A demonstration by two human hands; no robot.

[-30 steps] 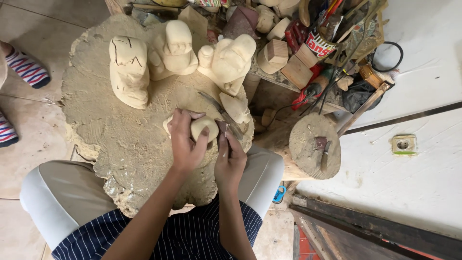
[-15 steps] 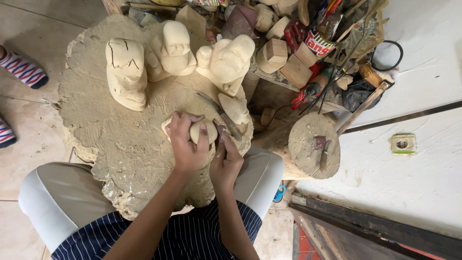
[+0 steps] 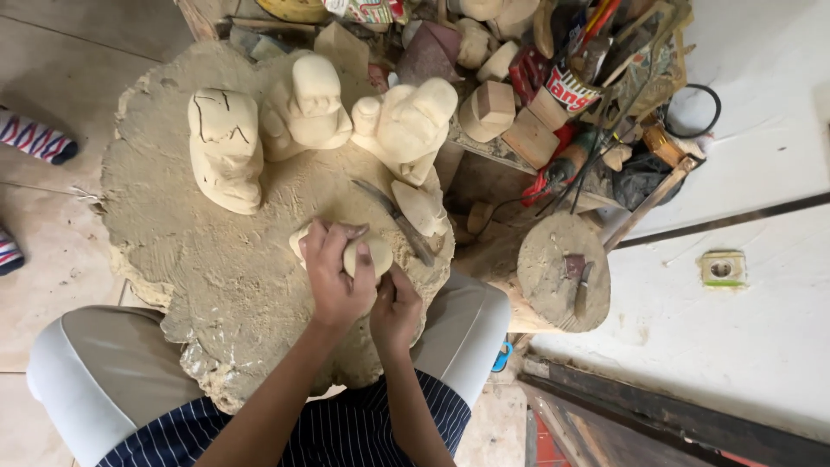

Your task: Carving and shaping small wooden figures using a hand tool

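My left hand (image 3: 335,275) grips a small pale wooden carving (image 3: 370,252) and presses it down on a big rough wood stump (image 3: 199,268) that rests on my lap. My right hand (image 3: 396,310) is closed just behind the carving, at its near edge; what it holds is hidden by the fingers. A long metal blade (image 3: 393,220) lies on the stump just beyond the carving. Three pale carved figures stand at the stump's far side: one at the left (image 3: 226,149), one in the middle (image 3: 309,105), one at the right (image 3: 411,125).
A smaller round stump (image 3: 562,272) with a small chisel (image 3: 584,290) on it stands to my right. Beyond it is a heap of wood blocks (image 3: 493,108), tools and a can (image 3: 571,86). Another person's striped-socked foot (image 3: 35,138) is at the far left.
Both hands stay on the small carving. The left hand's grip has shifted slightly and the carving has turned a little under it.
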